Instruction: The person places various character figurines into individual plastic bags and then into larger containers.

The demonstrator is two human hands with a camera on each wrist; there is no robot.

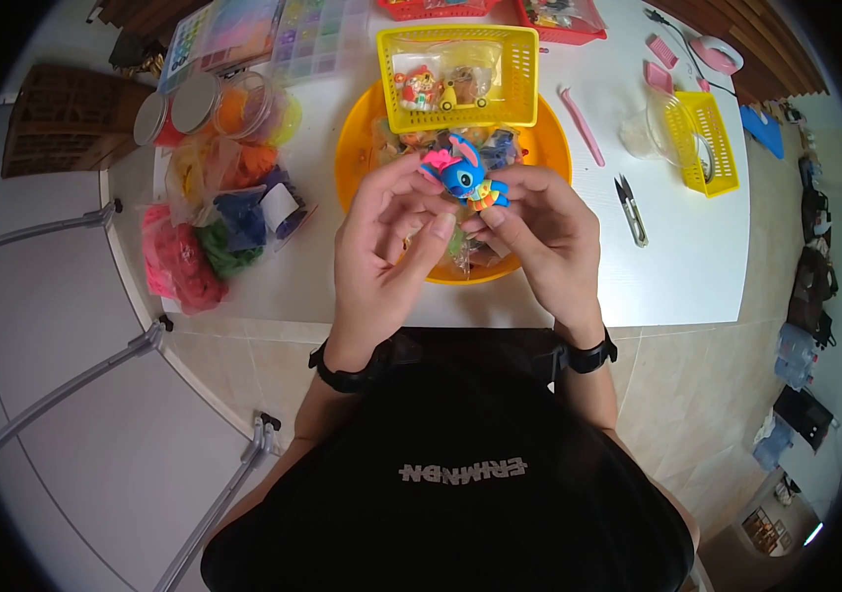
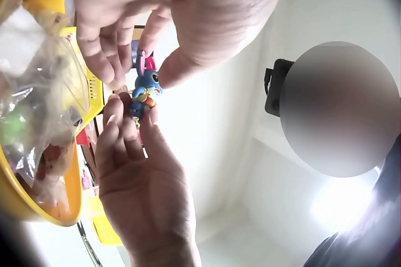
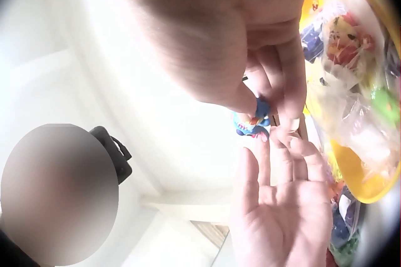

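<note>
A small blue Stitch figurine (image 1: 464, 178) with a pink flower and a yellow-orange skirt is held up between the two hands. My right hand (image 1: 544, 225) pinches it by the leg end between thumb and fingers. At the head end is my left hand (image 1: 388, 229), its fingers loosely bent beside the ear; in the right wrist view the left thumb (image 3: 248, 170) stands apart from the figurine (image 3: 252, 123). Beneath both hands lies a round orange tray (image 1: 354, 148) of toys in clear plastic bags (image 2: 44, 92), partly hidden by them.
A yellow basket (image 1: 529, 74) with bagged toys sits at the tray's back edge. Bags of coloured material (image 1: 184, 261) and lidded jars (image 1: 194, 101) stand at left. Pink tweezers (image 1: 582, 128), thread snips (image 1: 630, 210) and another yellow basket (image 1: 722, 148) lie at right.
</note>
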